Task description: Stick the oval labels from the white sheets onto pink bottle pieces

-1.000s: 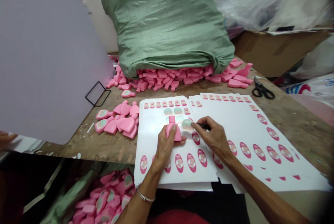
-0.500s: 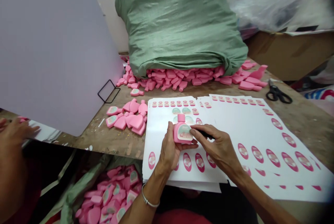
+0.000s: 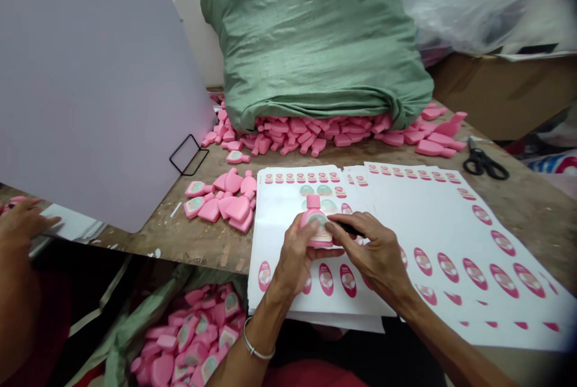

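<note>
My left hand [image 3: 294,255] is closed round a small pink plastic bottle [image 3: 312,202], upright with its cap on top. The left thumb lies across the front of the bottle, on a pale green label [image 3: 321,232]. My right hand [image 3: 372,249] grips a slim black tool [image 3: 350,229]; its tip is hidden, so its kind cannot be told. The right thumb and fingertip touch the label's right edge. Under both hands lies a stack of white sticker sheets [image 3: 279,225] printed with pink ovals and green labels.
Left of the sheets lie loose pink bottles [image 3: 238,208], some labelled. A green sack [image 3: 315,38] spills more behind. Black scissors [image 3: 484,164] rest at right. Below the table edge, an open sack holds labelled bottles [image 3: 198,333]. Beyond a pale panel [image 3: 99,74] is another person's hand [image 3: 20,219].
My left thumb has moved from the bottle's side onto its label. My right fingers stay at the label's edge. The other person's hand at the far left has shifted slightly.
</note>
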Tool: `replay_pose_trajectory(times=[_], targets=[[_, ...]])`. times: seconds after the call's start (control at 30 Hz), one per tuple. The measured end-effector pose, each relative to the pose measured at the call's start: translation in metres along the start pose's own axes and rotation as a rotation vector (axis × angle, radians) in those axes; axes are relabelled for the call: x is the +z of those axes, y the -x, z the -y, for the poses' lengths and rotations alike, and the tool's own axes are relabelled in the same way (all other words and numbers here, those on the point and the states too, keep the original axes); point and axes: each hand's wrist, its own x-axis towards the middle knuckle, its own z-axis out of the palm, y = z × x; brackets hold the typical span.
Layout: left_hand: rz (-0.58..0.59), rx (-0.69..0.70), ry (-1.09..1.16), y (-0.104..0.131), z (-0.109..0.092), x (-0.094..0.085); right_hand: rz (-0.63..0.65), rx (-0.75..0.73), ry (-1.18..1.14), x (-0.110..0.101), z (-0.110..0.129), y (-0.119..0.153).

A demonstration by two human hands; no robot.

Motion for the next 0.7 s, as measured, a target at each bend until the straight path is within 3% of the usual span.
replay_pose_trajectory(times=[0.1,0.2,0.27,0.4,0.47,0.53,0.6,0.7], targets=[[0.038,0.034,-0.090,0.002,-0.003,-0.003,-0.009,-0.083,0.215,-0.003,-0.006,-0.004],[0.026,-0.004,-0.105,0.005,-0.004,-0.006,-0.021,-0.020,0.321,-0.009,-0.011,-0.012],[0.056,-0.054,-0.107,0.008,-0.004,-0.005,0.041,0.087,0.173,-0.010,-0.011,-0.017],[0.167,-0.101,-0.136,0.018,-0.008,-0.002,0.331,0.220,-0.214,-0.004,-0.011,-0.026],[0.158,-0.104,-0.212,0.023,-0.015,-0.010,0.321,0.260,-0.221,0.001,-0.021,-0.041],[0.045,-0.052,-0.429,0.024,-0.026,-0.028,0.197,0.280,-0.127,0.006,-0.040,-0.066],[-0.212,0.118,-0.773,0.021,-0.040,-0.054,0.107,0.287,0.084,0.014,-0.061,-0.101],[-0.613,0.420,-1.258,0.005,-0.061,-0.094,0.136,0.310,0.459,0.036,-0.081,-0.154]])
